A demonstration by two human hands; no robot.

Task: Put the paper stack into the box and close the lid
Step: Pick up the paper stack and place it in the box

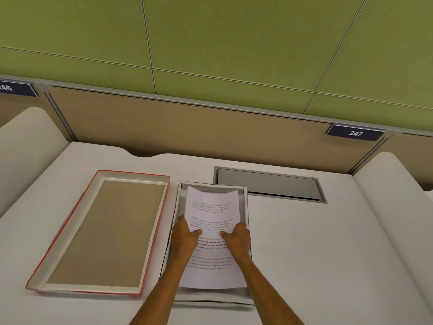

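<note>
Bench [304, 242]: box [246, 207], lid [150, 233] beside.
Grip: left hand [185, 235], right hand [237, 238] pinch papers [210, 207].
Advice: lower flat, edges inside walls.

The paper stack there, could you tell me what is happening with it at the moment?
A person is holding the paper stack with both hands, the left hand and the right hand gripping its side edges, thumbs on top. The sheets bow slightly as they hang over the open box on the white desk; whether they rest on its bottom I cannot tell. The red-edged lid lies upside down on the desk, left of the box, so closing is not yet done.
</note>
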